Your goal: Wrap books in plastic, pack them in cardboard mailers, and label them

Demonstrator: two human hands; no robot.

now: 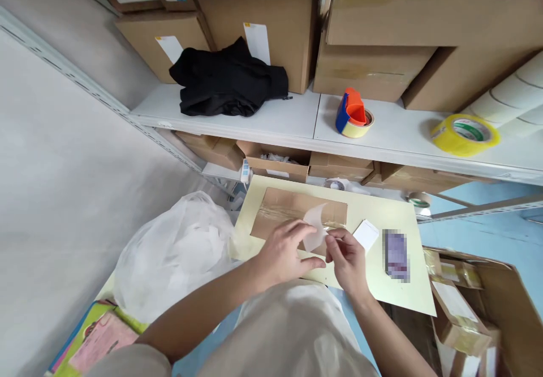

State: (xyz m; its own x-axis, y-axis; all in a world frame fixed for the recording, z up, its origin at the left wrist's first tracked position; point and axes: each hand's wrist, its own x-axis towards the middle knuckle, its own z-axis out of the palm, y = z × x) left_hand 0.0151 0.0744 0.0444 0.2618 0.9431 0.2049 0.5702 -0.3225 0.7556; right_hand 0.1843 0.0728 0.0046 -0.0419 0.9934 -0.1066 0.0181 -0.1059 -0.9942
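Observation:
A thin, translucent white sheet (314,228), slightly curled, stands up between my hands over a flat brown cardboard piece (271,207) with clear tape across it. My right hand (348,261) is closed in a pinch on the sheet's right edge. My left hand (282,255) has its thumb and fingers spread apart, the index fingertip at the sheet's left side; whether it touches is hard to tell. Just right of my right hand lies a small white stack of cards or labels (366,235). The pale yellow table board (377,286) is under all of these.
A bulging white plastic bag (178,252) is at the left. A blurred-out purple item (396,255) lies on the board's right. An open carton (509,286) holds several taped boxes. The shelf ahead carries a black garment (229,80), a tape dispenser (354,114) and yellow tape (464,133).

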